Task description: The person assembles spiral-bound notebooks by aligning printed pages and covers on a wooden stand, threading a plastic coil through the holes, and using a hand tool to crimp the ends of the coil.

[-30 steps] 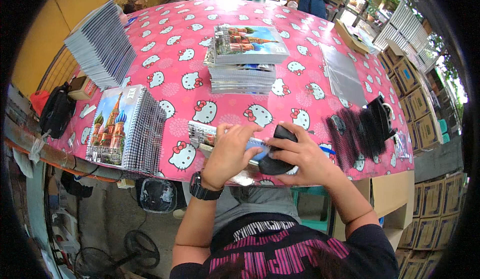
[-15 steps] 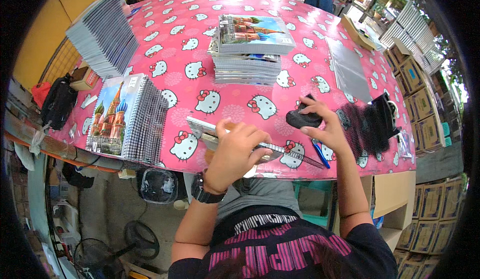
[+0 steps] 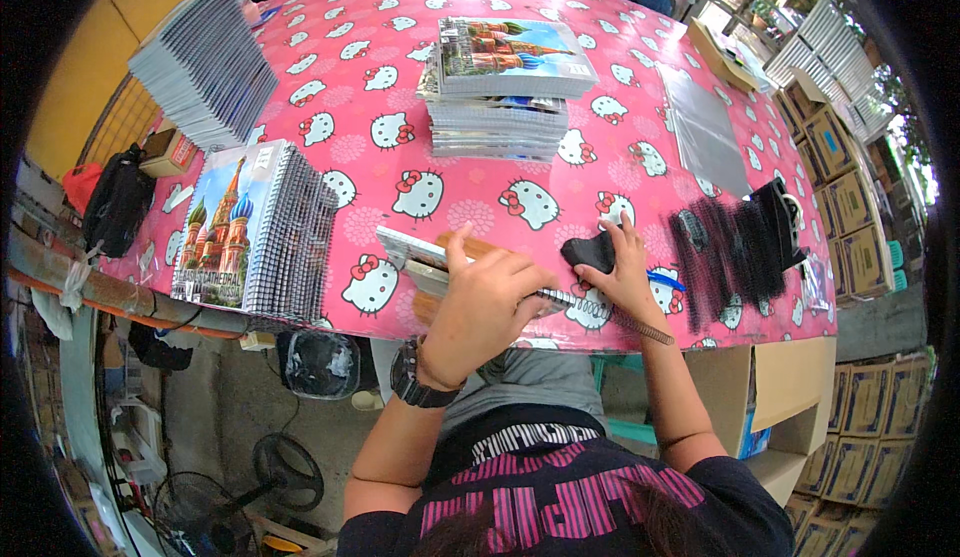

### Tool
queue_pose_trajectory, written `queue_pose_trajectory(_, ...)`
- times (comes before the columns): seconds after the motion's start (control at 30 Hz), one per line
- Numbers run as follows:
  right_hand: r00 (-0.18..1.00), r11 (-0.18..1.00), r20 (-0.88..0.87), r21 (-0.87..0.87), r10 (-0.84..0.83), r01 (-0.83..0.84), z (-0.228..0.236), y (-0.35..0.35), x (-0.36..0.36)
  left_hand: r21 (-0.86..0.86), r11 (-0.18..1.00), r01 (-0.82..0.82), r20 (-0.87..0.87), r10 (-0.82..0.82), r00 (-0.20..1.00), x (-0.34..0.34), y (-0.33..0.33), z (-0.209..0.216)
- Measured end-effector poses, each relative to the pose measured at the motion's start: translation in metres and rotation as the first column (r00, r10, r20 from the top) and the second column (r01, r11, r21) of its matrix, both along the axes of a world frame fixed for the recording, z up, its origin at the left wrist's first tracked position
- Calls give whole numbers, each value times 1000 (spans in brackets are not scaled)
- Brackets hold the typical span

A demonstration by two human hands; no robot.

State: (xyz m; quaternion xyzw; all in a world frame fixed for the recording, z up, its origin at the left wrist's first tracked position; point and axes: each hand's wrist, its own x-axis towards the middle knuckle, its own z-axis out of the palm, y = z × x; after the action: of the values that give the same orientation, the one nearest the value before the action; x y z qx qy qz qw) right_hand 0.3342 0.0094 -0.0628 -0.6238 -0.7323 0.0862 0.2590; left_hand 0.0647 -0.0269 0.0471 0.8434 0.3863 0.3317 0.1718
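Note:
My left hand (image 3: 487,287) is closed around a thin notebook (image 3: 408,247) held on its edge, its cover hidden from me. A dark spiral binding coil (image 3: 625,325) sticks out of the notebook's right end and reaches my right wrist. My right hand (image 3: 624,272) has its fingers spread, with the thumb against a soft-looking black object (image 3: 592,254) on the table; its kind is unclear. Beside that hand lies a blue-handled tool (image 3: 665,279), partly covered. A pile of black coils (image 3: 722,265) rests farther right.
Spiral notebooks are stacked at near left (image 3: 255,232) and far left (image 3: 205,67). Another notebook stack (image 3: 510,62) stands mid-table. Clear plastic sheets (image 3: 700,127) lie on the pink tablecloth (image 3: 370,197) at the right. Cardboard boxes (image 3: 855,207) are piled beyond the right edge.
My right hand has come down and its fingers have spread. The black object has shifted slightly toward me and left. The blue-handled tool has turned, and the coil now meets my right wrist.

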Motion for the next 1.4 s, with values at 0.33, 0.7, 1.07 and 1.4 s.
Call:
queue_pose_trajectory(0.33, 997, 992, -73, -122, -30, 21, 21, -4, -8, 19, 999, -26, 37, 25, 999, 3, -3, 3)
queue_pose_trajectory(0.7, 991, 999, -130, -6, 32, -33, 3, -8, -13, -33, 998, -55, 26, 56, 998, 3, -7, 2)
queue_pose_trajectory(1.07, 999, 999, 32, -26, -39, 40, -2, -9, -16, -88, 996, -11, 46, 15, 999, 2, -4, 5)
queue_pose_trajectory(1.4, 978, 987, 133, -11, -160, 163, 2, -16, -30, 84, 995, -58, 29, 56, 998, 1, -6, -5)
